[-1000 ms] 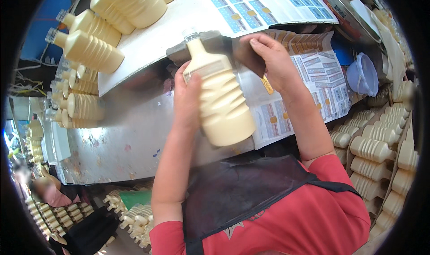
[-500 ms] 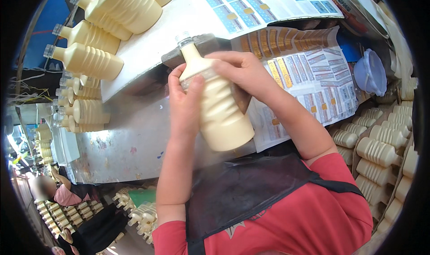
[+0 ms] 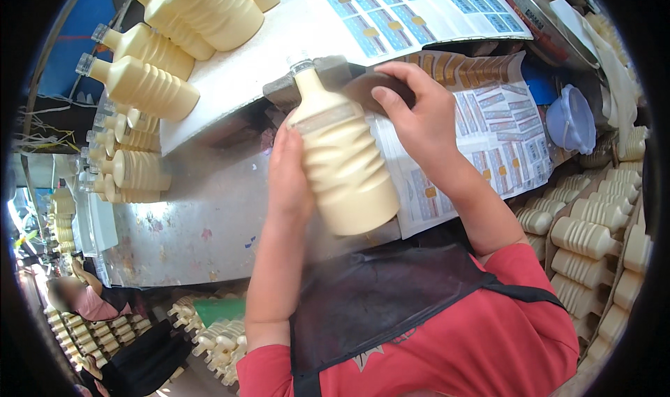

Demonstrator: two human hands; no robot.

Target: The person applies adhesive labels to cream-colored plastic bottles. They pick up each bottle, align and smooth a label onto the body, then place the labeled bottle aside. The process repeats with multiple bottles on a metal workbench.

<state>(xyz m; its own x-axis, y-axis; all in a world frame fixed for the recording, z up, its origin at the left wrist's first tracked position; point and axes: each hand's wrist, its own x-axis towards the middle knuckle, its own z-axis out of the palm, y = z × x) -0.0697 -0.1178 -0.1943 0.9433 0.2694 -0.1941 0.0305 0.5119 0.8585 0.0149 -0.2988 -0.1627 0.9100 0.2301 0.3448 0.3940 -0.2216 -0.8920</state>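
Note:
A cream ribbed bottle [image 3: 349,181] with a clear neck tilts in front of me, its neck pointing away. My left hand [image 3: 287,167] is closed around its left side, the fingers partly hidden behind it. Around the upper body runs a see-through band [image 3: 326,119]. In my right hand [image 3: 422,114], thumb and fingers grip a flat dark brown scraper-like piece [image 3: 373,91]. Its left end is at the bottle's right shoulder; whether it touches I cannot tell. Just beyond the neck sits a dark grey block [image 3: 280,90].
More cream bottles [image 3: 143,86] lie at the far left. Sticker sheets [image 3: 391,24] cover the white board and the right side of the metal table [image 3: 202,236]. A lilac bucket [image 3: 571,121] and crates of bottles [image 3: 583,240] are on the right. Another person [image 3: 105,299] is at lower left.
My right hand has left the bottle's shoulder and moved right, swinging the brown piece up beside it. The left thumb has shifted off the bottle's front toward its left edge.

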